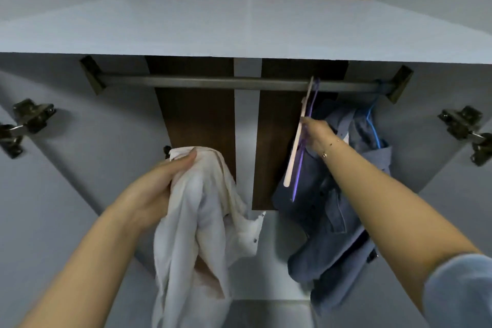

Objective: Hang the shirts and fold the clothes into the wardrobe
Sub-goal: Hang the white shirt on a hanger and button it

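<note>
The open wardrobe with pale grey walls (66, 181) fills the view, with dark brown wood panels (197, 120) at the back and a wide pale grey shelf (239, 26) across the top. Under the shelf a dark metal rail (202, 83) runs from left to right. Metal door hinges (29, 117) sit on both side walls.

The left hand (170, 176) is low and near, left of the middle. Its fingers curl round the top of a soft white shirt (202, 224) — the cloth is bunched in the grip and hangs down in loose folds. A small dark button shows on one fold.

The right hand (316, 134) reaches farther in, up toward the right part of the rail. It holds a pale pink hanger (294, 157) and a thin purple hanger (299, 168) — both hang from the rail by their hooks and slant down to the left. How its fingers lie is hard to see from here. A thin bracelet (328, 148) is on that wrist, and a light blue sleeve (460, 290) shows at the near right corner.

Just right of the hand, a dark blue denim shirt (335, 221) hangs in the wardrobe. A bright blue hanger (372, 125) hooks on the far right end of the rail, against the denim.

The two hands are well apart.
</note>
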The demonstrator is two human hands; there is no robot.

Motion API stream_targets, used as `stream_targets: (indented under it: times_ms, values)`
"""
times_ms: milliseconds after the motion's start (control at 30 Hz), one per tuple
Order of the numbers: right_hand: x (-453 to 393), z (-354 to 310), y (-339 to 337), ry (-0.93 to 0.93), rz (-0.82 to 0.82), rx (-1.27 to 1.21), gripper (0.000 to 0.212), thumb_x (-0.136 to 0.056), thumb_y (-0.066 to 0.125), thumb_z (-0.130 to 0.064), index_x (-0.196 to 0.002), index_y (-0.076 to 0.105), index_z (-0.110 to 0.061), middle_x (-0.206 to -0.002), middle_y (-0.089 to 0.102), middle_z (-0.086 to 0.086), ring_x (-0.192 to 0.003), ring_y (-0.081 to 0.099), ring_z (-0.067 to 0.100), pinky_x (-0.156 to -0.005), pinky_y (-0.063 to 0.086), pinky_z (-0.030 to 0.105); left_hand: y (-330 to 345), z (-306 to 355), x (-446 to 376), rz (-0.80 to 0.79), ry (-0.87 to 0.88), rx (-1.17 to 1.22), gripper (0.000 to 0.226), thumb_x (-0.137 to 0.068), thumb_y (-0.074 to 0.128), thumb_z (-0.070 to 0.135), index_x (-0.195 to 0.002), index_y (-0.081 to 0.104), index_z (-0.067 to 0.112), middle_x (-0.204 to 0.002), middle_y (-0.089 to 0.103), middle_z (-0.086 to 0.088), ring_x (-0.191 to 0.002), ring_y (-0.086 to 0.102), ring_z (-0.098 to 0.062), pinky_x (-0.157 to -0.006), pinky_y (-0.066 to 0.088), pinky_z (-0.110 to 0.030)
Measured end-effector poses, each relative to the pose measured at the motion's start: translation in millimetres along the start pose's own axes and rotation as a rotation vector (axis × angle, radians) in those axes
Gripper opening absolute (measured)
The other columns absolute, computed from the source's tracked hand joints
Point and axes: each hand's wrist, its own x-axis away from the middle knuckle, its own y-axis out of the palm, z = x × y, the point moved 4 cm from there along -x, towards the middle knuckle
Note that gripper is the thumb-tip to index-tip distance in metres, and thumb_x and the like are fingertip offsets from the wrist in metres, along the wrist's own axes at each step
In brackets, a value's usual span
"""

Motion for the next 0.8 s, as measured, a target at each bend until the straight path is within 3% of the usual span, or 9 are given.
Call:
stream_targets:
  times_ms: [100,200,300,433,533,633,733,800]
  values:
    - [-21,-5,7,0.002,0.074,-0.1,0.039,-0.091,0.061,-0.025,-0.123,0.053,-0.003,-0.089,0.061,0.011,-0.077,0.06,0.025,-0.071,0.052,0.035,-6,3,-11,0.013,0.083,0.002,0.033,-0.081,0.066,0.031,-0.105,0.075,0.01,-0.116,0.068,-0.021,-0.103,0.068,-0.031,-0.075,0.059,-0.038]
    - [-31,-12,0,-0.086,0.204,-0.043,0.029,-0.088,0.063,-0.035,-0.102,0.057,-0.011,-0.083,0.059,0.006,-0.077,0.056,0.022,-0.072,0.042,0.028,-12,8,-18,0.078,0.117,0.011,0.043,-0.08,0.068,0.033,-0.113,0.069,0.006,-0.113,0.068,-0.024,-0.1,0.069,-0.034,-0.069,0.059,-0.038]
    - [-30,-18,-10,-0.178,0.25,0.009,0.025,-0.092,0.06,-0.028,-0.074,0.051,-0.013,-0.074,0.054,0.005,-0.072,0.051,0.019,-0.066,0.037,0.026,-17,14,-23,0.125,0.131,-0.003,0.044,-0.081,0.069,0.033,-0.117,0.067,0.008,-0.11,0.07,-0.023,-0.097,0.07,-0.035,-0.066,0.059,-0.04]
    - [-2,-19,-28,-0.363,0.297,0.029,0.021,-0.095,0.057,-0.028,-0.08,0.048,-0.017,-0.072,0.05,-0.002,-0.069,0.047,0.013,-0.058,0.036,0.022,-23,16,-27,0.147,0.12,-0.02,0.047,-0.078,0.073,0.034,-0.116,0.066,0.009,-0.106,0.071,-0.022,-0.092,0.071,-0.034,-0.063,0.058,-0.04]
    - [36,-1,-46,-0.51,0.319,0.108,0.018,-0.098,0.051,-0.037,-0.092,0.052,-0.02,-0.073,0.05,-0.01,-0.066,0.048,0.004,-0.06,0.038,0.02,-27,15,-28,0.146,0.105,-0.065,0.055,-0.074,0.076,0.036,-0.121,0.062,0.009,-0.105,0.071,-0.021,-0.092,0.071,-0.035,-0.066,0.058,-0.041]
    - [84,31,-62,-0.653,0.343,0.199,0.026,-0.1,0.043,-0.043,-0.087,0.056,-0.024,-0.068,0.053,-0.011,-0.063,0.047,-0.001,-0.06,0.037,0.019,-28,10,-25,0.149,0.112,-0.132,0.051,-0.074,0.074,0.038,-0.118,0.061,0.014,-0.099,0.073,-0.017,-0.088,0.072,-0.031,-0.071,0.058,-0.041]
    - [126,66,-70,-0.687,0.356,0.225,0.028,-0.101,0.042,-0.044,-0.077,0.054,-0.035,-0.062,0.055,-0.019,-0.06,0.047,-0.004,-0.06,0.038,0.017,-31,4,-25,0.145,0.113,-0.234,0.051,-0.083,0.069,0.039,-0.124,0.058,0.011,-0.109,0.069,-0.019,-0.101,0.067,-0.035,-0.092,0.052,-0.049]
    - [151,88,-73,-0.686,0.351,0.243,0.026,-0.1,0.045,-0.042,-0.08,0.058,-0.033,-0.064,0.056,-0.018,-0.062,0.048,-0.004,-0.066,0.042,0.024,-35,1,-27,0.163,0.114,-0.338,0.055,-0.087,0.065,0.045,-0.128,0.055,0.01,-0.118,0.064,-0.02,-0.109,0.062,-0.037,-0.101,0.046,-0.053]
